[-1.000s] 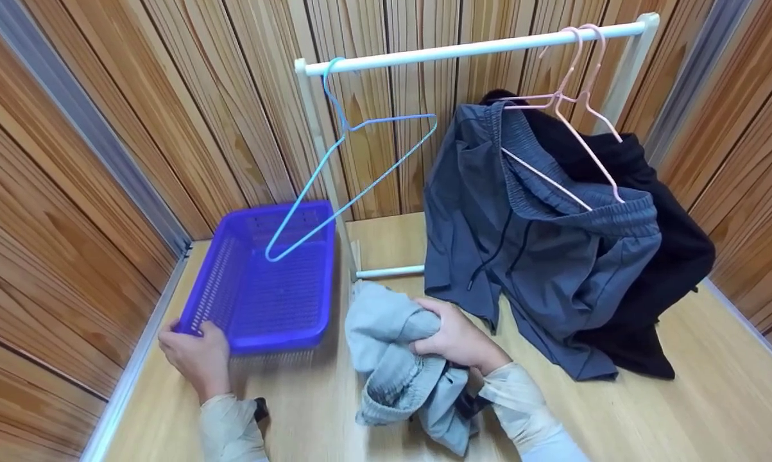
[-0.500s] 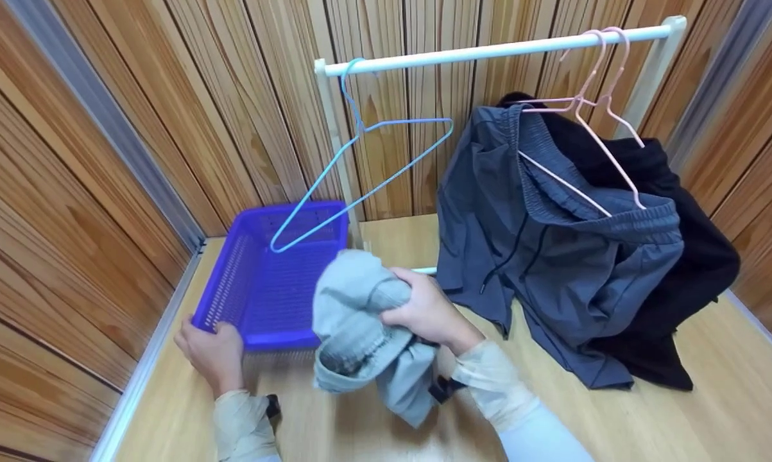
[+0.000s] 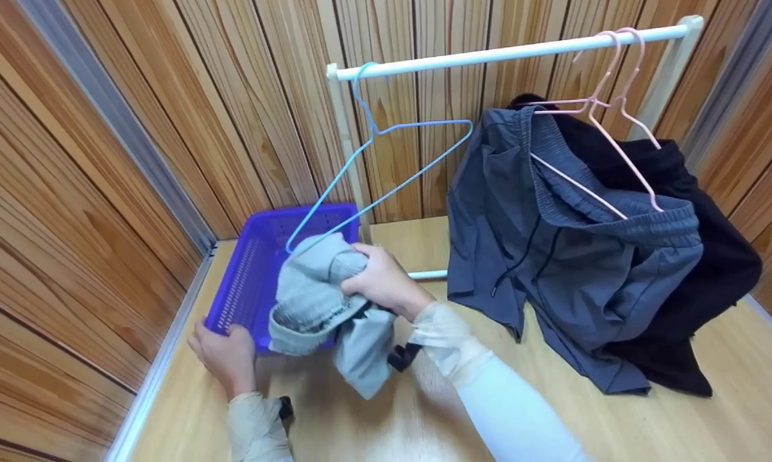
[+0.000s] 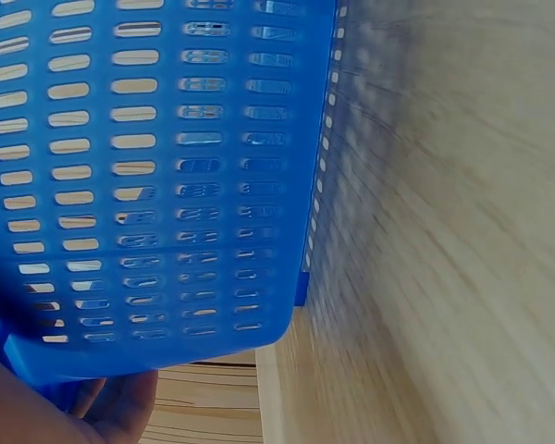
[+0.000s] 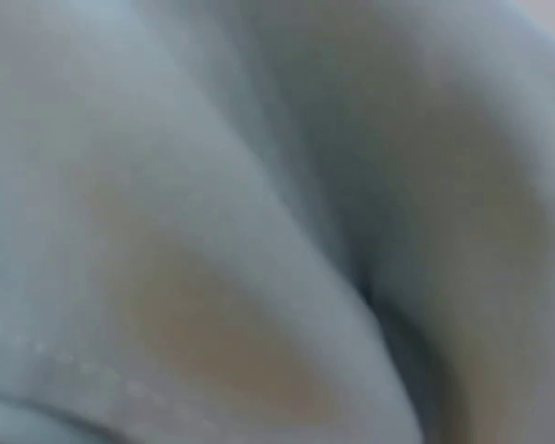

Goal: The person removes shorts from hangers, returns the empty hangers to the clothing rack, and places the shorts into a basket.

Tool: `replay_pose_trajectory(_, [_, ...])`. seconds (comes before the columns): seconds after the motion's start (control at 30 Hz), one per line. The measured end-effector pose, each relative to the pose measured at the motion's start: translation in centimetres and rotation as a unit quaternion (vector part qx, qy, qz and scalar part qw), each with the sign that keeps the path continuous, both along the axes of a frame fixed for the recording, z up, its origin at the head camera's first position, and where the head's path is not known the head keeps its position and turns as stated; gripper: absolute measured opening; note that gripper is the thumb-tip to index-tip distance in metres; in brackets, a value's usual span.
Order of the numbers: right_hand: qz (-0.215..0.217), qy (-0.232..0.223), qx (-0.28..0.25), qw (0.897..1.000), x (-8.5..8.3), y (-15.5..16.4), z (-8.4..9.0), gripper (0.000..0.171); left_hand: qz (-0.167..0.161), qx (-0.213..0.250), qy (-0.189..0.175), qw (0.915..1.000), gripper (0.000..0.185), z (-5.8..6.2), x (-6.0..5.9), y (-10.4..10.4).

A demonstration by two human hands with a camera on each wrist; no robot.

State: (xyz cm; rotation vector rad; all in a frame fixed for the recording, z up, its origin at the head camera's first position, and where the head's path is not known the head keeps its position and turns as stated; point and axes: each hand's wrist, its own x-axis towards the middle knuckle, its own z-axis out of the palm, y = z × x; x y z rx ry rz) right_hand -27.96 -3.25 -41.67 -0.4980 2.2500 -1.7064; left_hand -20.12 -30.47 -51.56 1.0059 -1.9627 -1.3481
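Note:
In the head view my right hand (image 3: 386, 279) grips a bunched pair of light grey pants (image 3: 318, 279) with a gathered elastic waistband. The bundle is held over the right side of a purple plastic basket (image 3: 237, 295) and covers part of it. My left hand (image 3: 225, 353) holds the basket's near left corner, thumb over the rim. Seen from the left wrist, the basket's slotted wall (image 4: 166, 203) looks blue, and the fingers (image 4: 129, 402) curl at its corner. Blurred grey cloth (image 5: 213, 231) fills the right wrist view.
A clothes rack (image 3: 507, 59) stands behind. A blue hanger (image 3: 386, 199) hangs bare from its left end, overlapping the basket. At the right, dark grey pants (image 3: 591, 276) and a black garment (image 3: 713, 244) hang on pink hangers (image 3: 617, 138). Wood-patterned walls (image 3: 90, 160) enclose the tabletop.
My right hand has carried the light grey pants leftward and slightly up, from beside the basket to over it. My left hand keeps its hold on the corner. The head view has shifted slightly.

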Motion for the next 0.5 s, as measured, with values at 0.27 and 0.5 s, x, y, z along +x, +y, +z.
replay_pose_trajectory(0.27, [0.006, -0.036, -0.070, 0.997, -2.3, -3.5, -0.5, 0.083, 0.011, -0.027, 0.014, 0.9995, 0.069, 0.1, -0.3, -0.3])
replay_pose_trajectory(0.5, [-0.065, -0.081, -0.176, 0.979, -4.5, -6.4, -1.9, 0.065, 0.015, -0.029, 0.010, 0.9994, 0.071, -0.4, -0.1, 0.1])
